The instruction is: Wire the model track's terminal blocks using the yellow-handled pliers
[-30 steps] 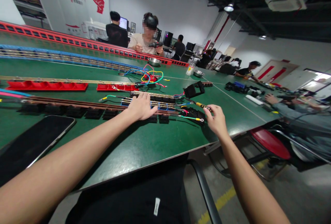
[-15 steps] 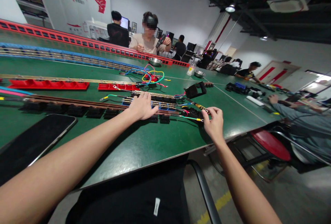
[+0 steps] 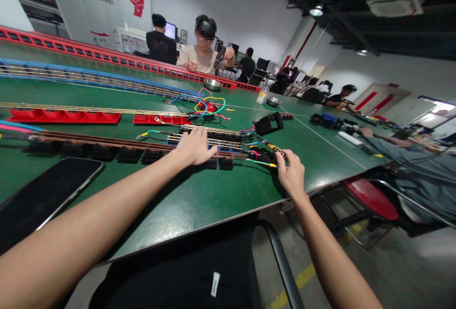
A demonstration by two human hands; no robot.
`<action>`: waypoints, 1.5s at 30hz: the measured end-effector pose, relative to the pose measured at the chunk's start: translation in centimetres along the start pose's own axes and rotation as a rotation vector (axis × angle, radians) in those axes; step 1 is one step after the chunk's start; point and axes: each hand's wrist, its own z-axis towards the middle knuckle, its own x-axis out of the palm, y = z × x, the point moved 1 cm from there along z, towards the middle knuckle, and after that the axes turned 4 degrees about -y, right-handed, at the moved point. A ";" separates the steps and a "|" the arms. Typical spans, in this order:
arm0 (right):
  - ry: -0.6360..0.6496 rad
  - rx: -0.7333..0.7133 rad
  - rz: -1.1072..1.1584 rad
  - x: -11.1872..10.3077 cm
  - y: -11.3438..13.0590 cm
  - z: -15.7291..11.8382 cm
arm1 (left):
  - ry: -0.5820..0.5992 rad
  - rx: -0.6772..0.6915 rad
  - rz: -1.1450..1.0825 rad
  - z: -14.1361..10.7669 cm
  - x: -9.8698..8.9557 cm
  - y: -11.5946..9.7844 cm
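My left hand (image 3: pixel 194 147) lies flat across a bundle of metal rails (image 3: pixel 228 145) seated in blue and black holders, fingers stretched and thumb apart. At the bundle's right end, my right hand (image 3: pixel 292 170) pinches a slim yellow-and-black tool (image 3: pixel 273 148), which looks like a screwdriver. Its tip points left towards the wire ends and a black end piece, and I cannot tell whether it touches them. A green wire (image 3: pixel 262 162) with a yellow sleeve runs just below, close to the right fingertips. Long brown bars (image 3: pixel 107 140) on black supports run left from the bundle.
A black frame (image 3: pixel 269 123) lies behind the right hand. Red holders (image 3: pixel 64 117), blue rails (image 3: pixel 89 77) and coiled coloured wires (image 3: pixel 210 106) lie farther back. A phone (image 3: pixel 53 185) rests near my left forearm. Across the table a person (image 3: pixel 203 54) holds a power drill.
The view has shifted slightly. My right hand has moved very little, with the yellow-and-black tool still in its fingers. The left hand stays on the rails.
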 end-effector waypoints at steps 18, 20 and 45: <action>-0.051 -0.007 -0.006 1.1 1.4 0.5 | -0.003 0.009 0.014 0.0 0.1 0.0; -0.062 -0.021 -0.013 1.5 1.6 0.5 | -0.007 0.009 0.015 0.0 0.1 0.1; 0.171 0.410 0.205 0.1 2.1 4.7 | -0.011 0.003 -0.013 0.1 0.3 0.0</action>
